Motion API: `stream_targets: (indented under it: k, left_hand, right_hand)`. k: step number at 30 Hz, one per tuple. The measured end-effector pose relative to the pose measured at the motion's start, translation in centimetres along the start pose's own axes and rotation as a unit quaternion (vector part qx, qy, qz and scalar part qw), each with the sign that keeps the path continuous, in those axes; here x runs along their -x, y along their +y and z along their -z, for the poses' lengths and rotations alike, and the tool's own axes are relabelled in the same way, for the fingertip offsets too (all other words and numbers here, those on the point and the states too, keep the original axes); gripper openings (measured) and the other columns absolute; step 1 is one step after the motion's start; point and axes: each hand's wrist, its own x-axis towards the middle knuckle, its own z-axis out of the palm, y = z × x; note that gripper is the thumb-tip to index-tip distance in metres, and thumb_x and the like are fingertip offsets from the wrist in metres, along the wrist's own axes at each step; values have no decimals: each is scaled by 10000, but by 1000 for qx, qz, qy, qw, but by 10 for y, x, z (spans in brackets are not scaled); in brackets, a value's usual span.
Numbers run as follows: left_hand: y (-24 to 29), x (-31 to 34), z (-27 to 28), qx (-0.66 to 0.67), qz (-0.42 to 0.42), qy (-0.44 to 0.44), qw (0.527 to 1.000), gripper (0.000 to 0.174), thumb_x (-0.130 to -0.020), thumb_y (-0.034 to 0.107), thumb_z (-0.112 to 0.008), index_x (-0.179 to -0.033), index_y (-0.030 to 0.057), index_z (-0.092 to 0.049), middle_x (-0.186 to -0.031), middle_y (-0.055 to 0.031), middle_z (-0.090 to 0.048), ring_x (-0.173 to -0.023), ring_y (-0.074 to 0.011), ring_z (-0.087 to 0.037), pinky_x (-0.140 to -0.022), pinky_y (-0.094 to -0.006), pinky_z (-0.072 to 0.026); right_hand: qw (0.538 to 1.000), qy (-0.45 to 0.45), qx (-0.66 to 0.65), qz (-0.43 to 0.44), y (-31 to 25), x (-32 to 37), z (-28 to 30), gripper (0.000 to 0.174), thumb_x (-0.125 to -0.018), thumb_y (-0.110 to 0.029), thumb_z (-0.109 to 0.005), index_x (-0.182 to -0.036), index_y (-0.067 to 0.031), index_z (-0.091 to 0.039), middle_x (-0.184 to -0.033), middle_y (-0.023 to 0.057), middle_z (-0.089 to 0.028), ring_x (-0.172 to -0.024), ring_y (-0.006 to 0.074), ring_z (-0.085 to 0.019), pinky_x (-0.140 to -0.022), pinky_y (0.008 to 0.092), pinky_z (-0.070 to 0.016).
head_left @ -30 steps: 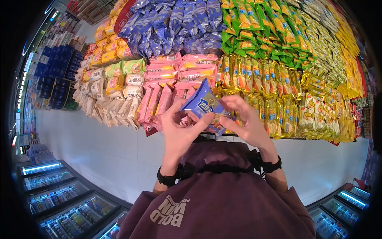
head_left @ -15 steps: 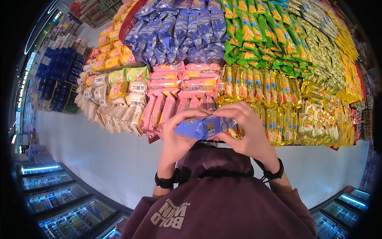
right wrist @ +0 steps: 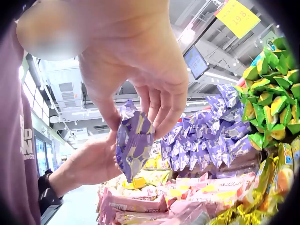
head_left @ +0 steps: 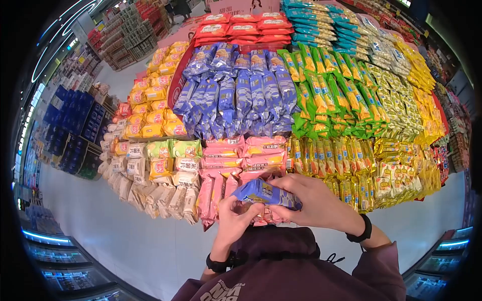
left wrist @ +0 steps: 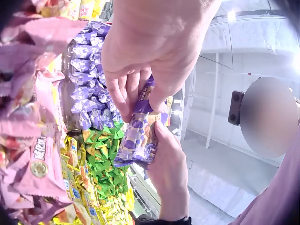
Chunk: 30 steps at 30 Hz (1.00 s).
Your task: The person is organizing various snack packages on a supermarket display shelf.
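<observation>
A purple-blue snack packet (head_left: 266,193) is held between both hands above the pink packets (head_left: 221,163). The left hand (head_left: 235,220) pinches its left end, thumb at the lower edge. The right hand (head_left: 314,203) grips the other end, thumb below and fingers over the top. In the left wrist view the packet (left wrist: 138,133) hangs lengthwise between the left hand (left wrist: 152,51) and the right hand (left wrist: 168,168). In the right wrist view the packet (right wrist: 133,140) is seen end-on under the right hand (right wrist: 136,61).
Matching purple packets (head_left: 243,95) are heaped behind the pink ones. Green packets (head_left: 336,100) and gold packets (head_left: 326,158) lie to the right, and beige packets (head_left: 135,170) to the left. Red packets (head_left: 243,27) form the back row. Freezers (head_left: 65,266) stand at lower left.
The head view has tilted up, showing red and teal packets at the back. Both hands and the packet appear lower in it, and the packet has been turned between the fingers.
</observation>
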Motion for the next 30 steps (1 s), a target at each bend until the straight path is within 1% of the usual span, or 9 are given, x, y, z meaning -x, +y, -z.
stream_targets:
  k: [4, 6, 10, 12, 14, 16, 18, 24, 30]
  left_hand:
    - [16, -9, 24, -89, 11, 8, 996, 147, -932, 56, -654, -1039, -45, -658, -909, -56, -693, -791, -66, -615, -687, -224, -505]
    - [29, -18, 26, -25, -24, -11, 999, 183, -970, 42, -580, -1111, -67, -620, -997, -124, -704, -902, -140, -669, -807, -266, -531]
    - [41, -26, 49, -12, -10, -23, 1000, 230, -976, 17, -551, -1186, -70, -585, -1077, -155, -692, -964, -175, -674, -880, -297, -522]
    - [42, -26, 59, -9, -1, -26, 1000, 226, -976, 13, -550, -1183, -69, -589, -1071, -153, -693, -962, -173, -673, -878, -292, -519]
    - [38, -26, 69, -20, -4, -27, 999, 226, -981, 23, -539, -1183, -63, -590, -1048, -159, -693, -932, -187, -675, -849, -310, -528]
    - [38, -26, 77, -29, -3, -28, 999, 222, -984, 26, -531, -1178, -59, -594, -1036, -162, -693, -912, -193, -676, -834, -319, -531]
    - [41, -25, 83, -34, -1, -30, 999, 214, -984, 21, -525, -1169, -59, -600, -1034, -162, -694, -904, -192, -677, -832, -319, -530]
    - [51, -24, 98, -21, 20, -20, 999, 203, -975, 0, -545, -1162, -51, -606, -1043, -133, -698, -924, -146, -666, -830, -278, -514]
    - [53, -27, 108, -33, 19, -9, 999, 182, -974, 1, -546, -1134, -47, -621, -1036, -122, -700, -905, -140, -663, -805, -260, -499]
  right_hand:
    - [996, -11, 79, 30, -9, -36, 15, 476, -833, -323, -719, -1174, -22, -580, -949, 167, -646, -899, 349, -641, -782, 426, -521]
    - [995, 24, 84, 46, -14, -56, 24, 494, -831, -321, -729, -1184, -11, -577, -938, 165, -650, -869, 344, -643, -757, 414, -525]
    - [990, -4, -7, -138, -33, -110, 67, 513, -849, -329, -741, -1195, 8, -569, -930, 122, -677, -749, 175, -633, -624, 331, -486]
    - [988, 59, -54, -134, 4, -140, 74, 501, -878, -326, -712, -1214, 13, -558, -906, 83, -687, -751, 102, -598, -643, 286, -459]
    - [973, 95, -120, -172, 27, -178, 86, 454, -888, -343, -686, -1148, 19, -602, -824, 36, -661, -729, 91, -570, -671, 258, -441]
    - [972, 134, -45, -189, 43, -213, 92, 416, -882, -370, -671, -1030, 18, -660, -772, 12, -634, -729, 89, -554, -705, 237, -430]
    - [958, 88, -122, -244, 65, -242, 95, 367, -870, -390, -676, -853, -24, -676, -721, -12, -581, -676, 88, -505, -637, 252, -390]
    - [947, 43, -83, -309, 118, -304, 88, 333, -911, -371, -643, -759, -75, -647, -633, -50, -492, -544, 65, -361, -495, 286, -255]
    - [945, 33, -119, -303, 109, -314, 77, 461, -887, -457, -698, -661, -86, -540, -576, -33, -402, -499, 94, -334, -477, 285, -262]
